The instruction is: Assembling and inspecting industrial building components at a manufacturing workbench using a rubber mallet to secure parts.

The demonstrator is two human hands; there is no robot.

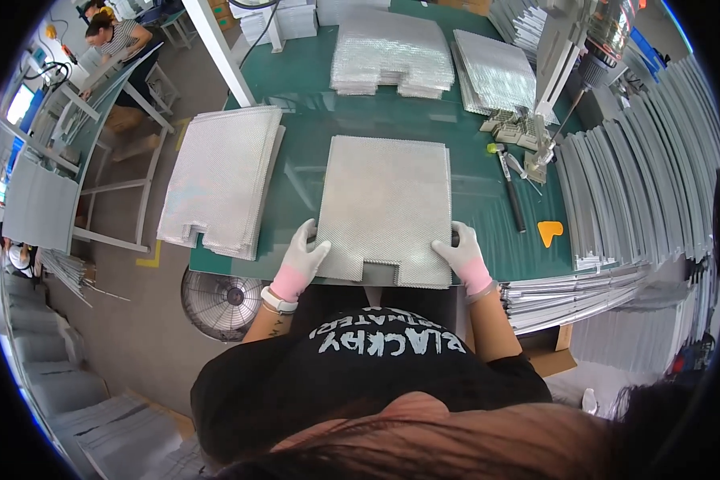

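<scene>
Flat in front of me lies a silver-grey mesh panel (386, 200) with a square notch in its near edge. It may be more than one sheet; I cannot tell. My left hand (302, 258), in a white and pink glove, grips the panel's left edge near the front corner. On the opposite edge my right hand (462, 254), gloved the same way, holds the near right corner with the thumb on top. The fingers are partly hidden at the panel's sides.
A stack of notched mesh panels (220, 172) lies left on the green table (296, 184). More wrapped stacks (392, 52) stand at the back. A hammer (512, 192), an orange scraper (550, 233) and a machine (596, 68) are at right, beside rows of grey panels (640, 168). A fan (222, 300) stands below.
</scene>
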